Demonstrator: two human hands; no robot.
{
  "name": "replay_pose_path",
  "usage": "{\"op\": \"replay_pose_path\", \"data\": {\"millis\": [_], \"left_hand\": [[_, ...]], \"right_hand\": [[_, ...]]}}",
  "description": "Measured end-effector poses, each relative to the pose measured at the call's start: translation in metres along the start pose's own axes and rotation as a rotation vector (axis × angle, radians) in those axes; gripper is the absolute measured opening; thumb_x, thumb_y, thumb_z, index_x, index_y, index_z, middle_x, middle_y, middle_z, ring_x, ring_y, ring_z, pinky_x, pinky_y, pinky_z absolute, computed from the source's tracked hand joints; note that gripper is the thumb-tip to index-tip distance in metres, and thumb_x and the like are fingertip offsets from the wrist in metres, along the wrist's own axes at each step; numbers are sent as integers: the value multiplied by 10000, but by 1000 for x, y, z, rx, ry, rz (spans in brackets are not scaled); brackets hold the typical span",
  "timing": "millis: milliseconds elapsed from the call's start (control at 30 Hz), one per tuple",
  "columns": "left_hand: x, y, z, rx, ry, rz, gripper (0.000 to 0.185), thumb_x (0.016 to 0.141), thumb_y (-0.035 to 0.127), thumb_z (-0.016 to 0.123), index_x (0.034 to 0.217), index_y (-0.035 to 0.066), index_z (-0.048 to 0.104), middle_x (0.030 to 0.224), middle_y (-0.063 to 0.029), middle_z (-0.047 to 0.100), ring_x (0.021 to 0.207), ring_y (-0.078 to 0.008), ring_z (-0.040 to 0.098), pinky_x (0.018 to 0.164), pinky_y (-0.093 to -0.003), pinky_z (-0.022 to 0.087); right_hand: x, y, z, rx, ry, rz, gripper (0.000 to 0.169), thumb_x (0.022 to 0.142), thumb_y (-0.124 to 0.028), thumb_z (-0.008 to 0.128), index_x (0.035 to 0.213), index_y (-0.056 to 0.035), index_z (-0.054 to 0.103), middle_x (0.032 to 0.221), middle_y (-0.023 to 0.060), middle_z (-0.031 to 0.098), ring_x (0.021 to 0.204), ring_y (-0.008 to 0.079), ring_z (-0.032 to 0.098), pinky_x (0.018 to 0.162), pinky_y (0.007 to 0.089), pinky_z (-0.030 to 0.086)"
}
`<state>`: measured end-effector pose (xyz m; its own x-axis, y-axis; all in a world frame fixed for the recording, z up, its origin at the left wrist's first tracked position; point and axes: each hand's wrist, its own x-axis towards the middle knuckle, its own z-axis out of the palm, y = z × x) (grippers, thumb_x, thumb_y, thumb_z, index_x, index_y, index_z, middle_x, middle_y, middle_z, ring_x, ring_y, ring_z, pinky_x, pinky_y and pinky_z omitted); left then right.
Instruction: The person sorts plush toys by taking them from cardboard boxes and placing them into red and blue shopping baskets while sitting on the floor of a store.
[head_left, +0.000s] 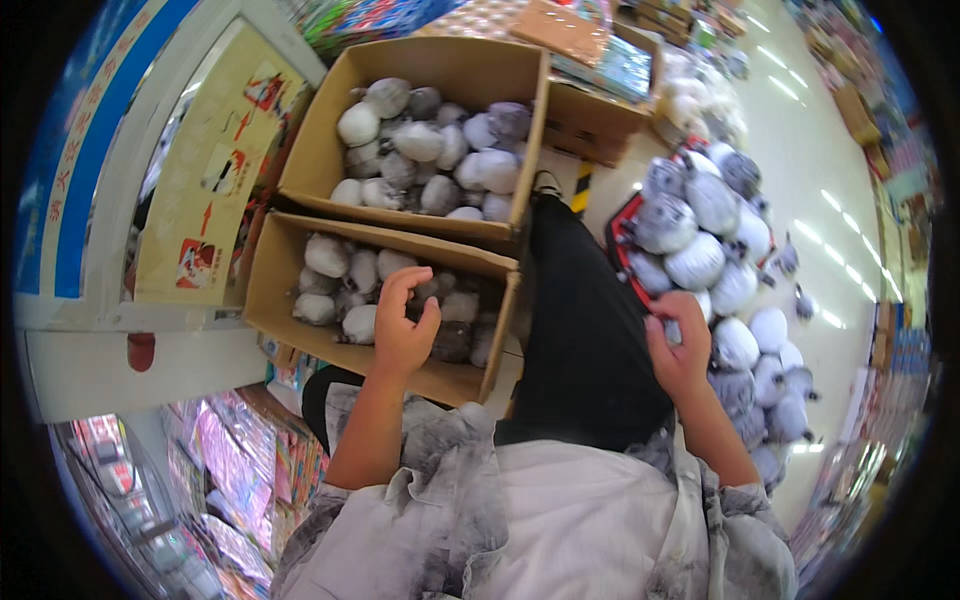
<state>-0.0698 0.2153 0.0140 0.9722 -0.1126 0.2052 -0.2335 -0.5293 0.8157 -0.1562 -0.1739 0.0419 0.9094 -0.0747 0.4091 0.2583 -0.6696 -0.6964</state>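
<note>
My left hand (405, 322) hangs over the nearer cardboard box (270, 277), fingers curled apart from the thumb, with nothing seen between them. Grey and white round plush toys (326, 255) lie inside that box. A second cardboard box (442, 56) stands against it farther off, holding many similar plush toys (418, 141). At the right, my right hand (679, 341) is beside a heaped pile of the same plush toys (694, 261) in a red basket (621, 232). Its fingers are curled and the thumb is near them; whether it grips a toy or the rim cannot be told.
More plush toys (769, 375) lie on the shiny floor (832, 352) at the right. A white cabinet (150, 375) stands at the left. Bagged goods (232, 465) fill the lower left. Another carton (592, 124) with packets stands beyond my black-trousered leg (585, 322).
</note>
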Motion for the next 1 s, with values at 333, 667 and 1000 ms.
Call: {"op": "replay_pose_path", "data": {"millis": [333, 667, 1000], "left_hand": [[176, -132, -41, 517, -31, -84, 496, 834, 176, 748, 1281, 34, 590, 1303, -191, 595, 1243, -392, 568, 1053, -481, 460], [337, -275, 12, 957, -391, -362, 845, 795, 305, 829, 1498, 55, 433, 1574, -204, 367, 1437, -428, 407, 1140, -516, 438], [472, -332, -21, 911, -345, 290, 1137, 650, 164, 926, 1589, 389, 328, 1677, -165, 230, 1441, -474, 414, 1141, -500, 461]], "right_hand": [[307, 59, 373, 1, -581, 272, 963, 682, -558, 889, 1448, -96, 531, 1400, 249, 536, 1291, 424, 542, 1086, 484, 478], [331, 176, 589, -39, -707, 632, 1177, 624, -712, 824, 1547, -62, 491, 1563, 313, 404, 1405, 420, 484, 1158, 451, 434], [327, 161, 589, -190, -844, 437, 819, 771, -500, 694, 1462, -74, 592, 1429, 226, 589, 1349, 353, 529, 1120, 483, 443]]}}
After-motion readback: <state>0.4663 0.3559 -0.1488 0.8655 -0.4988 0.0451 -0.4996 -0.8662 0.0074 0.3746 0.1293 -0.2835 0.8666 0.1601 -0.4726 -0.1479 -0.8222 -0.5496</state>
